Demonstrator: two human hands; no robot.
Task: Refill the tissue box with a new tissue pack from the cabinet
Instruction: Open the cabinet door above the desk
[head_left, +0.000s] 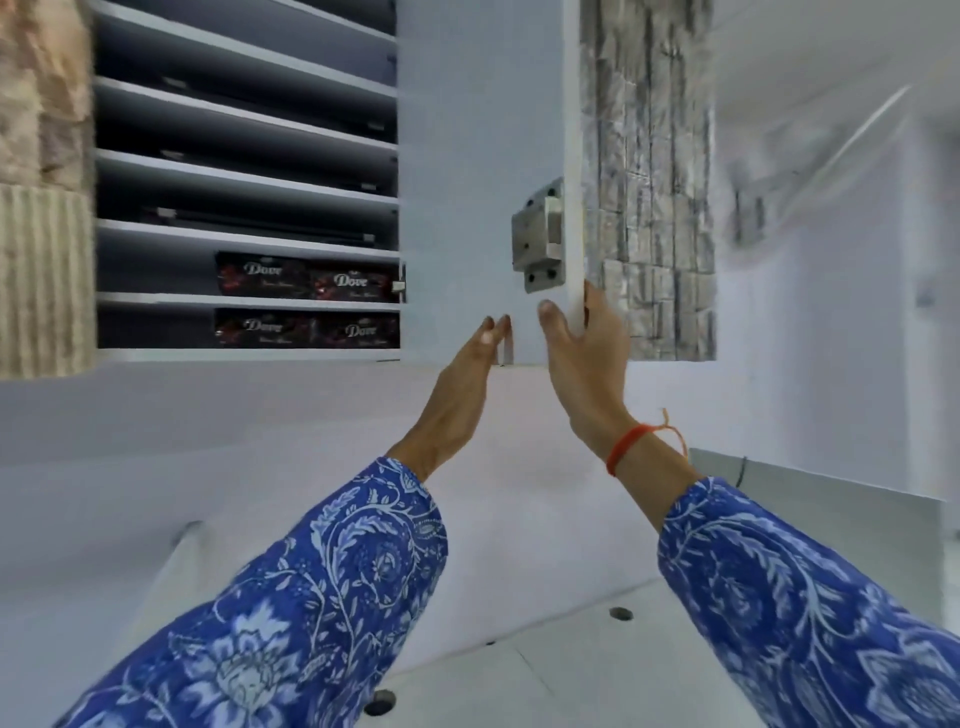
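The cabinet door (467, 182) edge is gripped by the right hand (582, 364); the left hand (462, 395) is held open beside it; dark Dove packs (306, 280) are seen on lower shelves (244, 301)

Blue floral sleeves (322, 597), red wrist thread (626, 446), seemingly white cabinet door (467, 156).

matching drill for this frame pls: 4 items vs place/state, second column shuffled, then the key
Items:
1. right hand
2. left hand
3. Dove packs
4. metal latch

Place/state:
A. on the two lowest shelves
B. gripping the door edge
C. mounted on the door's inner face
D. open, fingers flat by the door

Pairs: 1-B, 2-D, 3-A, 4-C
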